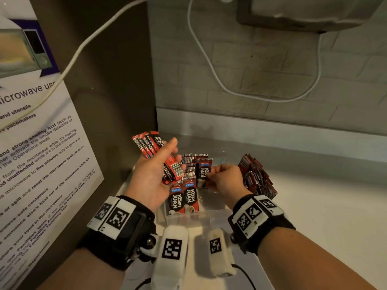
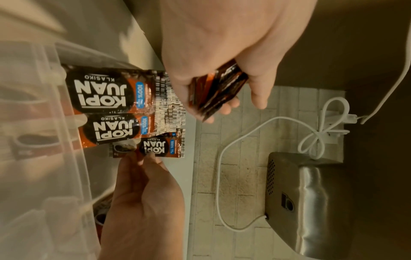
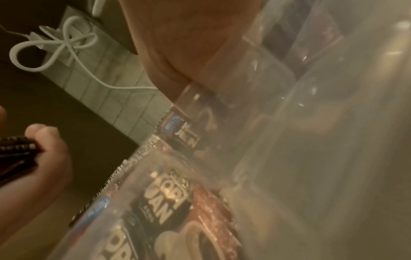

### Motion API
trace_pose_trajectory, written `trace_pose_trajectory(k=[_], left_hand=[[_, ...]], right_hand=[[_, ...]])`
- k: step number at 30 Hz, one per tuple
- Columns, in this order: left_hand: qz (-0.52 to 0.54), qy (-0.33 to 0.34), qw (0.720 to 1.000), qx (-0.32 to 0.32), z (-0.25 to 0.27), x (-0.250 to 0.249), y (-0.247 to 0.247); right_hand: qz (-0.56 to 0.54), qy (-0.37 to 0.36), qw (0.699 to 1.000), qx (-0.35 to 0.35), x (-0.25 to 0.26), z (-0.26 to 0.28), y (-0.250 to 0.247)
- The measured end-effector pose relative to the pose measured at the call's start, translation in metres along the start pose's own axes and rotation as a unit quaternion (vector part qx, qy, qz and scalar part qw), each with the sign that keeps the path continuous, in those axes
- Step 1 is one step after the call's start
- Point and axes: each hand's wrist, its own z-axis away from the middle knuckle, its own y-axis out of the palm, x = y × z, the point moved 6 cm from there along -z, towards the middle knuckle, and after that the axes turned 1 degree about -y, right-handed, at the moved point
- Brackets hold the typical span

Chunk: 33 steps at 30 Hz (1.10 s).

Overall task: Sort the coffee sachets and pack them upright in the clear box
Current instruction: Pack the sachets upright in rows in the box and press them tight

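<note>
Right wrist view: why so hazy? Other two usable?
Right wrist: shot through the clear box wall, so glare and blur wash out the sachets inside. Left wrist: sharp on the sachet the right hand pinches; near box wall blurred. Head: dim warm light, wide-angle bending at the edges, hands clear.

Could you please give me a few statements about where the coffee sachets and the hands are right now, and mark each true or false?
1. The left hand holds a fanned bunch of sachets. True.
2. The right hand is empty. False: it pinches a single sachet over the clear box.
3. Sachets already stand upright in the clear box. True.
4. The loose pile of sachets lies left of the box. False: it lies to its right, on the counter.
5. A white cable hangs on the brick wall. True.
</note>
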Motion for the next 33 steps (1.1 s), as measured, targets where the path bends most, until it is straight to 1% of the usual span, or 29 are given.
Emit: trace_pose_trajectory(k=[4,12,16,19,21,23,26,28,29,30,31,33], left_hand=[[0.010,-0.031,0.999,0.005,0.001,0.006,0.006],[0.009,-0.056,0.998,0.028,0.005,0.009,0.011],[0.009,-0.067,0.997,0.045,0.008,0.011,0.014],[0.003,-0.067,0.997,0.046,0.008,0.013,0.014],[0.000,-0.070,0.997,0.039,0.007,0.017,0.013],[0.013,-0.089,0.995,0.031,0.007,0.022,0.014],[0.070,-0.126,0.989,0.028,0.008,0.025,0.016],[0.098,-0.115,0.988,0.017,0.004,0.020,0.013],[0.111,-0.102,0.988,0.010,0.002,0.015,0.011],[0.126,-0.087,0.988,0.005,-0.001,0.010,0.009],[0.141,-0.069,0.988,0.000,-0.003,0.005,0.008],[0.166,-0.034,0.985,-0.018,-0.006,-0.002,0.007]], right_hand=[[0.007,-0.001,1.000,0.000,0.000,-0.003,0.004],[0.049,-0.030,0.998,-0.018,0.002,-0.002,0.007],[0.096,-0.045,0.994,-0.036,0.007,-0.001,0.007],[0.144,-0.071,0.985,-0.056,0.013,0.001,0.004],[0.175,-0.073,0.980,-0.061,0.015,0.003,0.004],[0.195,-0.071,0.976,-0.059,0.016,0.004,0.003],[0.196,-0.085,0.975,-0.061,0.021,0.009,0.000],[0.161,-0.113,0.977,-0.087,0.030,0.017,-0.009],[0.119,-0.130,0.979,-0.100,0.037,0.023,-0.014],[0.050,-0.137,0.984,-0.103,0.043,0.032,-0.018],[-0.036,-0.121,0.988,-0.085,0.048,0.041,-0.018],[-0.182,-0.044,0.982,0.008,0.054,0.064,-0.005]])
